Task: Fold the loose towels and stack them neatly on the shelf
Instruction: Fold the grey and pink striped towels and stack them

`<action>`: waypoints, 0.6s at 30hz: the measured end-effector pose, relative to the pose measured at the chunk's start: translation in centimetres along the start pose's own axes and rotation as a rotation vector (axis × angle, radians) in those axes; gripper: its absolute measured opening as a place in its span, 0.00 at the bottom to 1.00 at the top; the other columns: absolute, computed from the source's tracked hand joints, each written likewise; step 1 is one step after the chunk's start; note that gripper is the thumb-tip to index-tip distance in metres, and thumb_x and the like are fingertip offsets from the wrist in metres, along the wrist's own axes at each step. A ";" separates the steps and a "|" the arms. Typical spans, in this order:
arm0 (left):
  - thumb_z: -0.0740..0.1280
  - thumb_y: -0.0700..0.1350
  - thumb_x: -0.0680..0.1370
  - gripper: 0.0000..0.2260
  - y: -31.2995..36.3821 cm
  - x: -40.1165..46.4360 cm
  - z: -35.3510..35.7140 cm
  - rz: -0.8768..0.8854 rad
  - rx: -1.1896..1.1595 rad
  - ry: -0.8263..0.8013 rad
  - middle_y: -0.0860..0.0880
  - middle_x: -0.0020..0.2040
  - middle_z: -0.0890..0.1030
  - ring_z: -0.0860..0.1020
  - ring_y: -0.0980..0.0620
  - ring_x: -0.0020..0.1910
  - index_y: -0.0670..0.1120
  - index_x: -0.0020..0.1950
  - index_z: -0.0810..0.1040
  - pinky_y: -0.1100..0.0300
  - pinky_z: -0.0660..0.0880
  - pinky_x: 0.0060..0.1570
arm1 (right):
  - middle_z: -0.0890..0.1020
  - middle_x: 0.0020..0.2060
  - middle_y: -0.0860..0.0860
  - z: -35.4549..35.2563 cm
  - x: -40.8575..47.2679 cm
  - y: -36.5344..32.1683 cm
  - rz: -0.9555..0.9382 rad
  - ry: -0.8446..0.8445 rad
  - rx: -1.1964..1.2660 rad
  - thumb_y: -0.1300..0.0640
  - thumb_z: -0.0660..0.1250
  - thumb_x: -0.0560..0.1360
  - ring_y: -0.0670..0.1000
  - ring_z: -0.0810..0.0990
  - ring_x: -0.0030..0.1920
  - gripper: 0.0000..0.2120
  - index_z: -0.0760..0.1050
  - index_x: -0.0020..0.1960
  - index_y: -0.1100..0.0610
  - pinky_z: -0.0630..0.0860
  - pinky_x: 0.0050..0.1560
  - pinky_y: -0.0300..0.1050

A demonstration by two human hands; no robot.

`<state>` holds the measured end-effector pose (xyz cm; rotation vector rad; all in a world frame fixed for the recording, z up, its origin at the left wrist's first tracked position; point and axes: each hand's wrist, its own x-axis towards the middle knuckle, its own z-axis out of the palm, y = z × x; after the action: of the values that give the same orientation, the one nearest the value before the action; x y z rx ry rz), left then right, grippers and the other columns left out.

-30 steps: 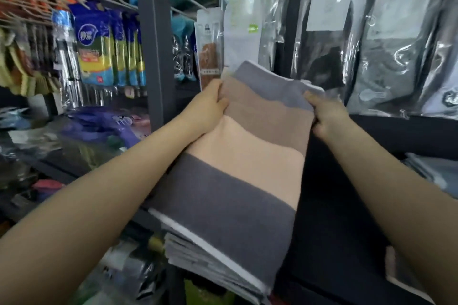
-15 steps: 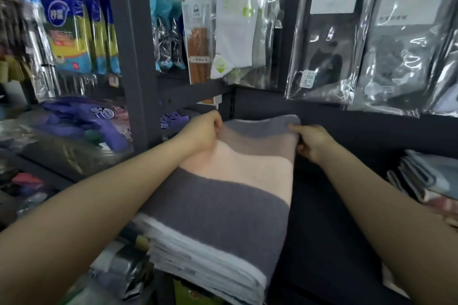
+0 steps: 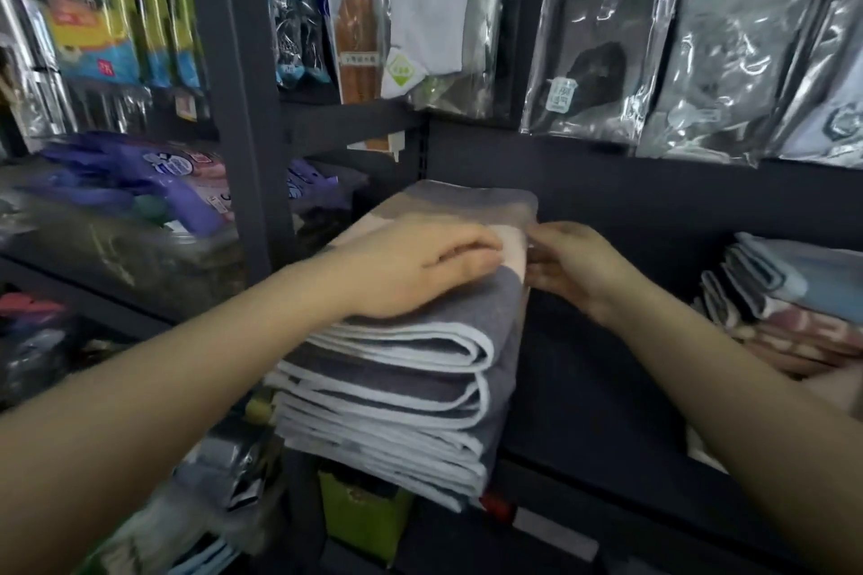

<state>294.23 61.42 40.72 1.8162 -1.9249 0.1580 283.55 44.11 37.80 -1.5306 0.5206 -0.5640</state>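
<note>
On towel stack [image 3: 397, 369]: left hand [image 3: 411, 271] flat, right hand [image 3: 574, 266] pinching edge.

**Soft cloth against dark metal and shiny wrap**

A matt, napped cloth is shown by the folded towels [image 3: 401, 369], each edged with a smooth white binding. The shelf [image 3: 583, 388] beneath is seen as dark painted metal, dull in finish, as is the upright post [image 3: 233, 107]. Glossy, crinkled clear plastic is worn by the hanging packets [image 3: 728, 37], with light caught across it. Rubbery sheen is shown by the purple gloves [image 3: 154, 187].
</note>
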 end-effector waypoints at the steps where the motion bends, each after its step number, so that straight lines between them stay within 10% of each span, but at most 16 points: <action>1: 0.57 0.60 0.75 0.23 1.0 -1.5 0.4 0.028 -0.041 -0.013 0.55 0.59 0.76 0.70 0.62 0.57 0.47 0.64 0.73 0.74 0.63 0.56 | 0.79 0.41 0.57 0.2 -1.2 0.1 -0.040 -0.021 -0.038 0.57 0.61 0.78 0.53 0.78 0.40 0.06 0.75 0.47 0.58 0.78 0.41 0.43; 5: 0.62 0.69 0.65 0.37 1.9 -5.9 2.4 0.018 0.154 0.054 0.59 0.67 0.68 0.65 0.64 0.64 0.51 0.70 0.66 0.70 0.62 0.60 | 0.79 0.40 0.53 1.5 -5.2 1.7 -0.208 0.069 -0.090 0.59 0.66 0.75 0.47 0.77 0.42 0.05 0.73 0.50 0.57 0.75 0.46 0.39; 13: 0.64 0.50 0.73 0.07 0.7 -6.2 2.8 -0.191 -0.135 0.489 0.54 0.31 0.76 0.74 0.59 0.34 0.48 0.39 0.76 0.67 0.66 0.36 | 0.77 0.45 0.44 4.2 -11.8 4.8 -0.796 -0.001 -0.837 0.42 0.69 0.66 0.44 0.72 0.50 0.16 0.78 0.49 0.51 0.70 0.53 0.37; 18: 0.65 0.48 0.74 0.08 1.6 -6.7 3.6 -0.117 -0.126 0.474 0.58 0.34 0.76 0.73 0.66 0.37 0.44 0.43 0.79 0.73 0.66 0.38 | 0.80 0.39 0.53 4.5 -13.0 5.9 -1.165 0.004 -1.170 0.63 0.66 0.71 0.51 0.72 0.43 0.05 0.81 0.40 0.57 0.69 0.40 0.45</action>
<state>291.73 66.26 35.16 1.6249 -1.4632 0.3812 276.50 55.62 31.42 -2.9529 -0.2052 -1.2553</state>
